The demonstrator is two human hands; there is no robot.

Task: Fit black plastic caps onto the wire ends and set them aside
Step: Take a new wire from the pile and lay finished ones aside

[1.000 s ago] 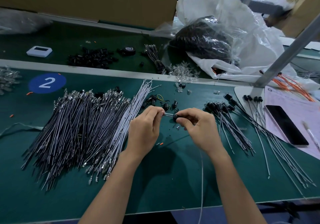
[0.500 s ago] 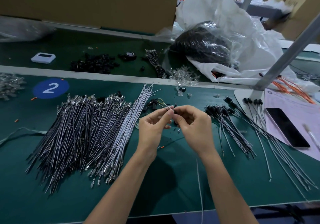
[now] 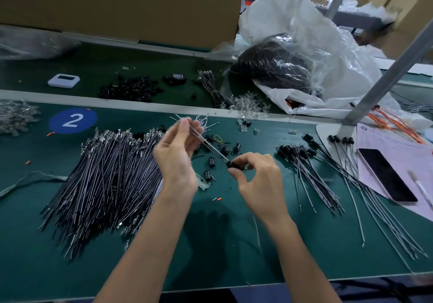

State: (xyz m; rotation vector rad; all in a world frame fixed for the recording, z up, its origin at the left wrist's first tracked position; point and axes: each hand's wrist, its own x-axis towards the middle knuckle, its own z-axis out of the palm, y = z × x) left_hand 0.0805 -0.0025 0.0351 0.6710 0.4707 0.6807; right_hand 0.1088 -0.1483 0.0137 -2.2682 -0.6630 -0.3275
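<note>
- While my left grip (image 3: 178,155) pinches a wire (image 3: 206,143) above the worktop (image 3: 210,244) middle, my right grip (image 3: 257,180) pinches the cap (image 3: 234,164) on its end.
- Capped wires (image 3: 304,162) lie toward the right edge, bare wires (image 3: 105,173) toward the left.

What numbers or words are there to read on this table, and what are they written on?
"2": white numeral on the blue round sticker on the green table.
Pink paper under the phone: print too small to read.
White device: nothing readable on its screen.
Tape roll: label too blurred to read.
</note>
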